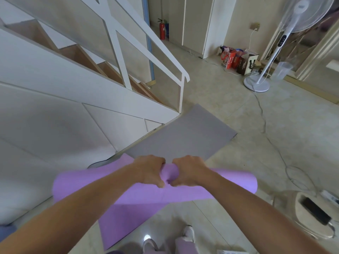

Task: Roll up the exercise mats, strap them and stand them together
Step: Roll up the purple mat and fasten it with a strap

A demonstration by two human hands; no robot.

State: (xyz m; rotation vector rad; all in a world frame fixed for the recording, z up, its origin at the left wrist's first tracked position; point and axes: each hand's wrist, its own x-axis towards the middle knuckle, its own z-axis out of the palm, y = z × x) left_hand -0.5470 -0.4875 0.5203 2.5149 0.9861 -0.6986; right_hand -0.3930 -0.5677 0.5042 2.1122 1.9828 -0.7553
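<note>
My left hand (149, 170) and right hand (189, 170) grip the middle of the rolled purple foam exercise mat (229, 182), fingers curled over its top, thumbs almost touching. The roll is held above the tiled floor (238, 116), its loose tail hanging toward my shoes. A flat grey exercise mat (183, 132) lies beyond, beside the white staircase (73, 92).

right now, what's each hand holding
Left hand: curled around the purple mat roll.
Right hand: curled around the same roll, right beside the left.
</note>
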